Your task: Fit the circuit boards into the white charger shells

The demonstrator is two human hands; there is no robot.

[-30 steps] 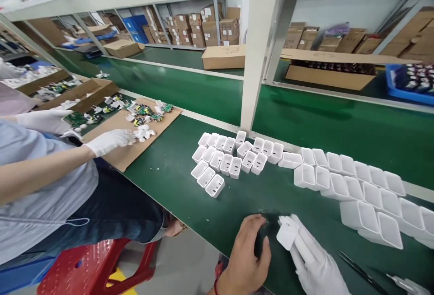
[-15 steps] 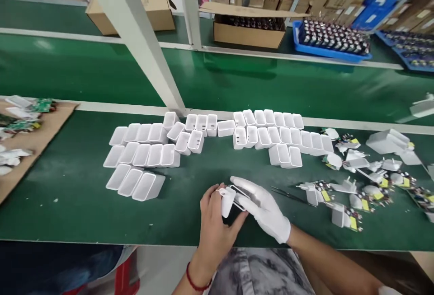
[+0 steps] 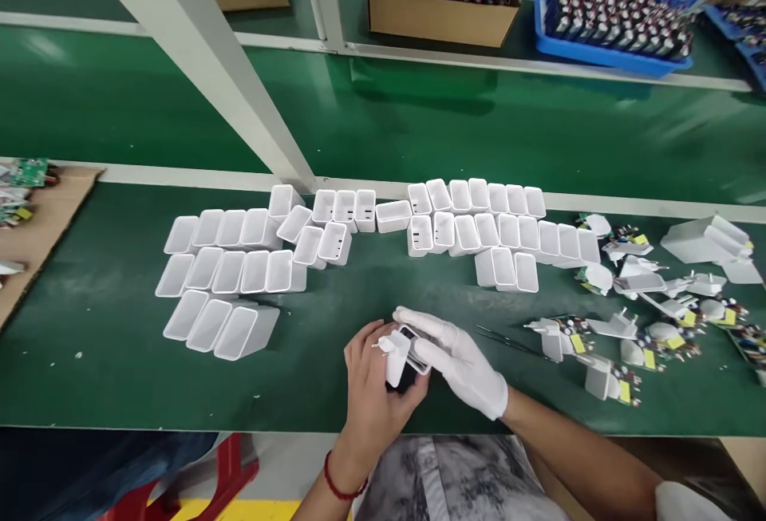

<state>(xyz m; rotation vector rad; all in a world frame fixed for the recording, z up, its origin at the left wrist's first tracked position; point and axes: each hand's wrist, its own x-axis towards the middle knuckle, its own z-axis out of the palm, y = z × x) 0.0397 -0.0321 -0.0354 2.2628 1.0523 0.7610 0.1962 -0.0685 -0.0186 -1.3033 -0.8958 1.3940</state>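
Now that they've drawn close, left hand [image 3: 372,387] holding plug piece [image 3: 393,358], gloved right hand [image 3: 465,363] holding white case [image 3: 422,356]

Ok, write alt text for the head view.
A bare left hand and gloved right hand hold a pronged white piece and a white case over a green workbench; white casings sit in rows beyond; tweezers lie to the right.

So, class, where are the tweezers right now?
In the head view, the tweezers lie on the green bench, right of centre, between the gloved right hand and the circuit boards.
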